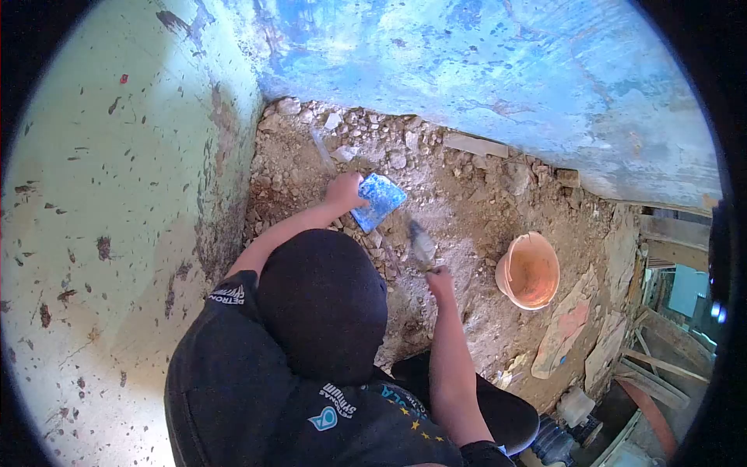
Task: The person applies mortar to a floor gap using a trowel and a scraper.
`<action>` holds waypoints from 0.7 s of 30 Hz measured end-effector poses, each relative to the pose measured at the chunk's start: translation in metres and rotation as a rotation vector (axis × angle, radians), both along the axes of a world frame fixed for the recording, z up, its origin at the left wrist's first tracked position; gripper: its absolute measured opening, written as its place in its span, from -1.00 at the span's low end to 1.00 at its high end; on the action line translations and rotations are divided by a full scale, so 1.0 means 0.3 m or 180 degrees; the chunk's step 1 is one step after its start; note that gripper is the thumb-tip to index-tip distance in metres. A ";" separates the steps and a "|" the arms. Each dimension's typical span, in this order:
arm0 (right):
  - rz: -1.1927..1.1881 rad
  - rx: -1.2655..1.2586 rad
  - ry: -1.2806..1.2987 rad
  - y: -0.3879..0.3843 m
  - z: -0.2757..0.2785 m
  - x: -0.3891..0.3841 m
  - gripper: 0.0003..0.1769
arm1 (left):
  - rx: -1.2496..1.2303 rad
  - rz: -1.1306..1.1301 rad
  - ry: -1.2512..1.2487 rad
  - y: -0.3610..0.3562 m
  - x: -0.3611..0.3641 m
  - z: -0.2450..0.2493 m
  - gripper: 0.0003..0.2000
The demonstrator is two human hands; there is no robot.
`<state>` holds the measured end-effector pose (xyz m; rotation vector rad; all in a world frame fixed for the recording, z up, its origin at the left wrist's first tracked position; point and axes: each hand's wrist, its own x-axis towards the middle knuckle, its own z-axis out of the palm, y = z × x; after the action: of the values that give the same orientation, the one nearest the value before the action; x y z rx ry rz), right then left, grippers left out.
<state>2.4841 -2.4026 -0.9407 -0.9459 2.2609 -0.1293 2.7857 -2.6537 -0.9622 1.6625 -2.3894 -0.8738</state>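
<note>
Neither of my own hands shows in the head view. Just ahead, a person in a black cap [323, 303] and a black printed shirt [257, 412] crouches with their back to me. Their left hand [343, 193] grips the edge of a flat piece with a blue, flaking painted face [379, 203]. In their right hand [440, 281] is a trowel [422, 244], its blade low over the loose rubble and pointing toward the piece.
Rubble and dirt [467, 206] cover the floor. An orange bucket [510, 274] stands to the right. A green wall [117, 194] and a blue wall [467, 70] meet at the far left corner. Wooden boards [669, 362] lie at the right edge.
</note>
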 end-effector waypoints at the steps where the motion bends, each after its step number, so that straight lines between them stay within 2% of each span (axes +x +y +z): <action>1: -0.0330 -0.0270 -0.0213 -0.003 0.011 -0.024 -0.51 | 0.0061 0.0007 0.0343 -0.007 -0.002 0.021 -0.50; 2: -0.0330 -0.0261 -0.0227 -0.003 0.023 -0.050 -0.51 | 0.0119 0.0006 0.0681 -0.017 0.002 0.043 -0.57; 5: -0.0265 -0.0129 -0.0032 -0.056 0.118 -0.077 -0.41 | 0.0269 0.0307 0.0954 -0.054 0.030 0.076 -0.62; 7: -0.0037 0.0022 0.0417 -0.051 0.096 -0.088 -0.39 | -0.0138 0.0931 0.0840 -0.086 0.088 0.106 -0.70; 9: 0.0002 -0.0001 0.0276 -0.034 0.057 -0.087 -0.43 | -0.0735 0.1044 0.0858 -0.120 0.207 0.084 -0.71; 11: 0.0066 -0.0129 0.0124 -0.037 0.062 -0.054 -0.47 | -0.0448 0.1449 0.0779 -0.113 0.304 0.180 -0.71; 13: -0.0014 -0.0282 0.0113 -0.030 0.130 0.027 -0.47 | -0.0426 0.1599 0.0558 -0.130 0.409 0.127 -0.68; 15: -0.0117 -0.0421 0.0025 -0.009 0.100 0.031 -0.49 | -0.0129 0.1631 0.0796 -0.143 0.519 0.018 -0.67; 17: -0.0062 -0.0485 -0.0180 0.022 0.089 0.022 -0.50 | 0.0203 0.1655 0.1010 -0.121 0.553 0.001 -0.66; 19: 0.0042 -0.0232 -0.0481 0.025 0.101 -0.049 -0.50 | 0.0472 0.1162 0.0198 -0.072 0.566 0.062 -0.64; 20: 0.0198 0.0016 -0.0776 0.026 0.122 -0.095 -0.51 | 0.0972 0.0851 0.0105 -0.069 0.564 0.092 -0.59; 21: 0.0362 0.0253 -0.1068 0.015 0.150 -0.125 -0.51 | 0.0991 0.0815 0.0091 -0.056 0.545 0.111 -0.59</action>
<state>2.4467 -2.3981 -0.8957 -0.9323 1.8877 -0.1357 2.9492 -2.6704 -0.9290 1.9901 -2.0393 -1.2581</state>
